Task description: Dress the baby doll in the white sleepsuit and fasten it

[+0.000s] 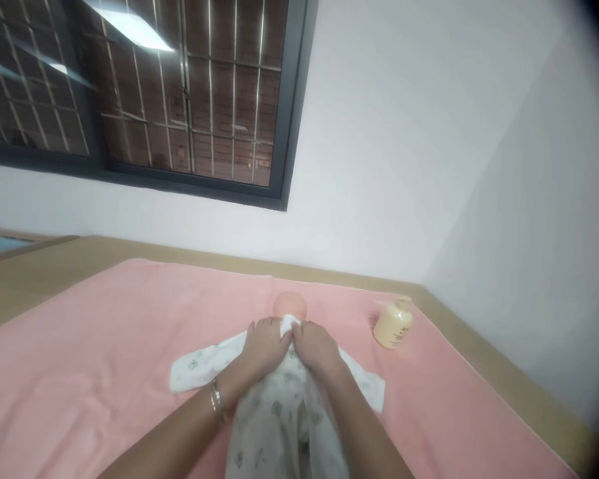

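Note:
A baby doll lies on its back on the pink blanket, its round bare head (290,304) pointing away from me. It is dressed in a white baby garment (287,399) with small green prints, and both sleeves spread out sideways. At the neckline my left hand (267,342) is closed on the cloth, bangles round its wrist. Right beside it my right hand (315,342) also grips the collar, thumbs nearly touching. The doll's face and neck are hidden behind my hands and the cloth.
A yellow pump bottle (394,324) stands on the pink blanket (130,332) to the right of the doll. The blanket covers a tan surface (94,249) that meets a white wall (379,166). A barred window (190,100) is set in the wall at upper left.

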Demonstrator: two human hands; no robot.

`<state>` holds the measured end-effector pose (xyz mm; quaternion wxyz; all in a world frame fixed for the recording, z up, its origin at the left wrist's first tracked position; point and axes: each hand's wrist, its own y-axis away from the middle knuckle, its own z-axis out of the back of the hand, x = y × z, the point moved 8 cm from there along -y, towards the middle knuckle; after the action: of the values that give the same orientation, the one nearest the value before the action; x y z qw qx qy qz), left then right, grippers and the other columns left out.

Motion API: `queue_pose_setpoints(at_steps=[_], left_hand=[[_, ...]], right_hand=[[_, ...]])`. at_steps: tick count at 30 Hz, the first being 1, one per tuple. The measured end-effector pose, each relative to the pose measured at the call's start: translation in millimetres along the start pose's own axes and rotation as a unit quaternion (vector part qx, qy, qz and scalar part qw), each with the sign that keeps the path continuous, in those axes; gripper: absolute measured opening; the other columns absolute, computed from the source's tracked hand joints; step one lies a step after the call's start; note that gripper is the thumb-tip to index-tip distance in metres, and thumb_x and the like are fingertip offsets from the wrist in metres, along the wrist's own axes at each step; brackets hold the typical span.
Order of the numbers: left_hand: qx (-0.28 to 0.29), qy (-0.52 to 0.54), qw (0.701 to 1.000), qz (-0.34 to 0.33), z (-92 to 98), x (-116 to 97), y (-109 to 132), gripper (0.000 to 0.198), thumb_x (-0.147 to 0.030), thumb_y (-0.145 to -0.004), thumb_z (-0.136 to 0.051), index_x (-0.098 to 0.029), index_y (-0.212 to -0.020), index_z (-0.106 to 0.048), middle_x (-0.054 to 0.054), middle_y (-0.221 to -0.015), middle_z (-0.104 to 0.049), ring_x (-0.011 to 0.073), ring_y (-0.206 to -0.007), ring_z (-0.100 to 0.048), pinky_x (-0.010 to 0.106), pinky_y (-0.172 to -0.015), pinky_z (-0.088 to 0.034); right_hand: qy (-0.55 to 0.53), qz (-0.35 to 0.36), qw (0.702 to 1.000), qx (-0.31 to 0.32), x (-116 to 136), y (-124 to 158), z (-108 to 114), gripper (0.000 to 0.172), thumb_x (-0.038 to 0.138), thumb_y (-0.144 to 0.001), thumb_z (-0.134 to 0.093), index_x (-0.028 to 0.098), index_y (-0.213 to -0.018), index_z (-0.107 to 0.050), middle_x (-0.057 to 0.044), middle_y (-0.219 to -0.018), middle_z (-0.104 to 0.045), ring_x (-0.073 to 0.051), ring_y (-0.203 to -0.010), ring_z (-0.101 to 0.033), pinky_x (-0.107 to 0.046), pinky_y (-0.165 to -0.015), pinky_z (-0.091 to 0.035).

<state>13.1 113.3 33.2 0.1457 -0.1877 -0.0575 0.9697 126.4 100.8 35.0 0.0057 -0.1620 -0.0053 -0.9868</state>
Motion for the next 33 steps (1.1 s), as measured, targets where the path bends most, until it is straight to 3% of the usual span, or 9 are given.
queue_pose_setpoints(at_steps=[3, 6, 11, 14, 18, 22, 26, 28, 33], left_hand=[[-0.014, -0.044, 0.998, -0.030, 0.1, -15.1, 13.3, 0.047, -0.042, -0.091, -0.033, -0.013, -0.121, -0.055, 0.018, -0.130, -0.055, 0.0314, -0.122, -0.047, 0.048, -0.104, -0.027], [-0.021, -0.064, 0.997, -0.030, 0.0, -18.5, 14.2, 0.048, -0.040, -0.091, -0.033, -0.010, -0.120, -0.056, 0.020, -0.126, -0.057, 0.0326, -0.119, -0.049, 0.048, -0.105, -0.027], [0.039, 0.022, 0.996, 0.079, -4.6, 16.3, -7.6, 0.054, -0.049, -0.092, -0.024, -0.015, -0.103, -0.064, 0.016, -0.112, -0.066, 0.0317, -0.108, -0.058, 0.053, -0.100, -0.030], [0.057, 0.037, 0.994, 0.091, -6.5, 24.4, -11.1, 0.062, -0.056, -0.092, -0.019, -0.017, -0.102, -0.066, 0.014, -0.108, -0.069, 0.0310, -0.104, -0.060, 0.054, -0.100, -0.032], [-0.004, -0.045, 0.998, 0.041, -0.4, 3.9, 3.8, 0.057, -0.047, -0.093, -0.024, -0.010, -0.115, -0.061, 0.018, -0.116, -0.064, 0.0314, -0.112, -0.055, 0.055, -0.107, -0.021], [-0.029, -0.110, 0.993, -0.017, 0.1, -19.6, 14.8, 0.051, -0.036, -0.090, -0.031, -0.005, -0.121, -0.057, 0.022, -0.124, -0.059, 0.0322, -0.119, -0.050, 0.052, -0.109, -0.019], [0.000, -0.048, 0.999, 0.009, 0.7, -6.3, 0.9, 0.046, -0.037, -0.093, -0.026, -0.013, -0.103, -0.064, 0.016, -0.108, -0.067, 0.0285, -0.106, -0.059, 0.052, -0.106, -0.023], [0.025, -0.010, 0.999, 0.039, -0.5, 6.2, -7.5, 0.049, -0.043, -0.093, -0.024, -0.016, -0.095, -0.064, 0.013, -0.101, -0.069, 0.0276, -0.098, -0.062, 0.050, -0.100, -0.032], [0.022, -0.031, 0.999, 0.034, 0.8, 5.5, -2.6, 0.055, -0.048, -0.094, -0.021, -0.013, -0.098, -0.064, 0.015, -0.099, -0.068, 0.0280, -0.092, -0.063, 0.040, -0.082, -0.044]], right_hand=[[-0.023, -0.053, 0.998, 0.032, -26.0, -18.0, -8.0, 0.063, 0.042, -0.100, -0.012, 0.009, -0.113, -0.064, -0.020, -0.115, -0.065, -0.028, -0.108, -0.060, -0.037, -0.089, -0.041], [-0.023, -0.058, 0.997, 0.035, -32.5, -20.4, -9.4, 0.066, 0.043, -0.099, -0.010, 0.008, -0.113, -0.065, -0.020, -0.114, -0.065, -0.028, -0.107, -0.061, -0.037, -0.088, -0.042], [0.010, -0.008, 1.000, -0.003, -7.5, -0.2, 0.6, 0.053, 0.041, -0.097, -0.024, 0.008, -0.111, -0.064, -0.021, -0.115, -0.064, -0.030, -0.109, -0.058, -0.041, -0.094, -0.037], [0.018, 0.009, 1.000, -0.017, -0.2, 1.2, 2.7, 0.054, 0.039, -0.097, -0.021, 0.010, -0.108, -0.065, -0.020, -0.111, -0.066, -0.030, -0.107, -0.059, -0.044, -0.097, -0.034], [-0.015, -0.036, 0.999, 0.015, -17.3, -14.1, -5.2, 0.061, 0.040, -0.099, -0.012, 0.012, -0.114, -0.064, -0.018, -0.117, -0.064, -0.030, -0.112, -0.057, -0.046, -0.099, -0.033], [-0.019, -0.052, 0.998, 0.028, -23.3, -16.6, -6.5, 0.066, 0.043, -0.100, -0.008, 0.012, -0.112, -0.065, -0.019, -0.116, -0.065, -0.029, -0.111, -0.059, -0.047, -0.099, -0.033], [0.029, 0.015, 0.999, -0.019, 2.3, 2.7, 4.2, 0.054, 0.039, -0.100, -0.018, 0.015, -0.111, -0.065, -0.018, -0.111, -0.066, -0.029, -0.109, -0.058, -0.051, -0.101, -0.028], [0.045, 0.042, 0.997, -0.038, 13.9, 10.8, 7.1, 0.053, 0.036, -0.100, -0.017, 0.015, -0.104, -0.066, -0.017, -0.104, -0.068, -0.029, -0.103, -0.060, -0.052, -0.101, -0.027], [0.040, 0.010, 0.999, -0.029, 6.1, -0.2, 3.5, 0.053, 0.035, -0.100, -0.018, 0.014, -0.109, -0.065, -0.018, -0.107, -0.067, -0.029, -0.106, -0.059, -0.051, -0.101, -0.026]])
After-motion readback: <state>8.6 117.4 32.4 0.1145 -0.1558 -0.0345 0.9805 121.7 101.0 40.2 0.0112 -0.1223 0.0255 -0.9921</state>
